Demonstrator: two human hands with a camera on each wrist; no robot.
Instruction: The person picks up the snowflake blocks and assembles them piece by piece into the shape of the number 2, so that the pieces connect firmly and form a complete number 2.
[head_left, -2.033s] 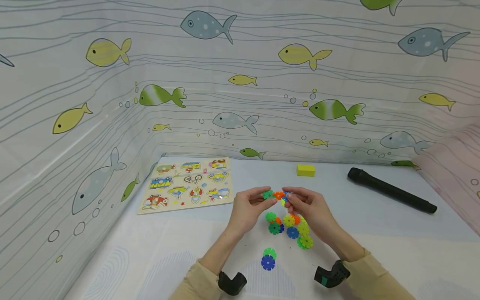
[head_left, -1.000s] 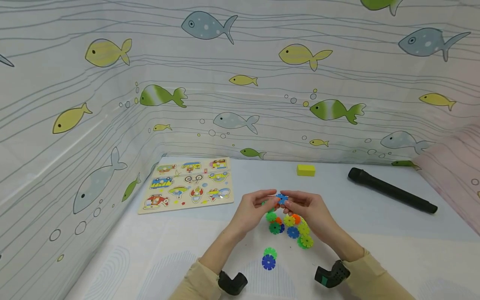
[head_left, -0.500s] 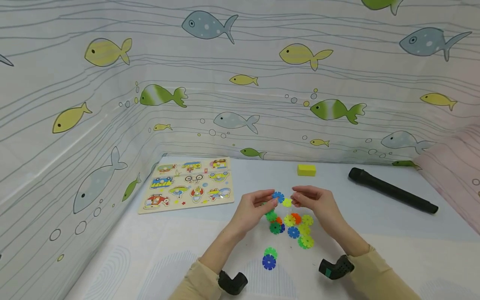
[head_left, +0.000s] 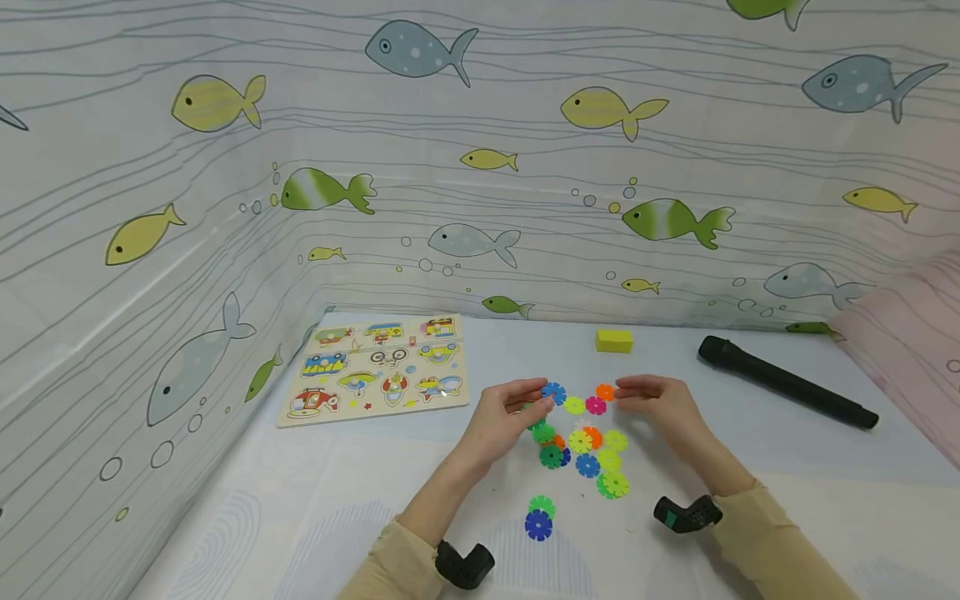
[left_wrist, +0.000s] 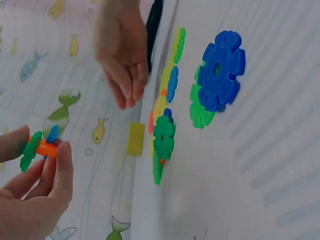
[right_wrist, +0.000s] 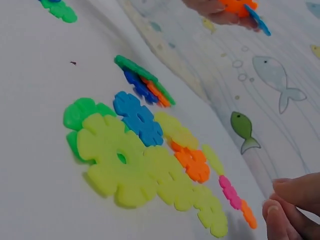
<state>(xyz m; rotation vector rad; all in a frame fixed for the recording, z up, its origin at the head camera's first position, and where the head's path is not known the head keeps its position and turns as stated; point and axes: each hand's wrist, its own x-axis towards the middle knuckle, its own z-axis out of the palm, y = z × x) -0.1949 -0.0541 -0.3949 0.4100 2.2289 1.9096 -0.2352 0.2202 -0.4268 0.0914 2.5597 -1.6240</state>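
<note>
Between thumb and fingers, my left hand (head_left: 491, 425) pinches a joined piece of notched plastic discs. Its green disc (left_wrist: 31, 151), orange disc (left_wrist: 46, 149) and blue disc (head_left: 554, 393) show. My right hand (head_left: 666, 410) holds nothing, its fingers loosely bent beside a loose orange disc (head_left: 605, 391). In the right wrist view, a small gap separates the fingertips (right_wrist: 276, 215) from that disc. A pink disc (head_left: 596, 405) and a yellow disc (head_left: 574, 406) lie between the hands. Nearer, several yellow discs (right_wrist: 120, 160), another blue disc (head_left: 588, 465) and a green disc (head_left: 551, 456) lie grouped.
A dark blue disc (head_left: 538, 525) overlaps a light green disc (head_left: 542, 505) near the front. A wooden picture puzzle board (head_left: 375, 371) lies at back left. Behind the discs sits a yellow block (head_left: 614, 341); a black rod-like object (head_left: 787, 382) is at right.
My right hand has let go of the joined discs and moved right, toward the orange disc. The left hand keeps the piece, now turned so its blue disc faces up. Pink and orange discs came into view.
</note>
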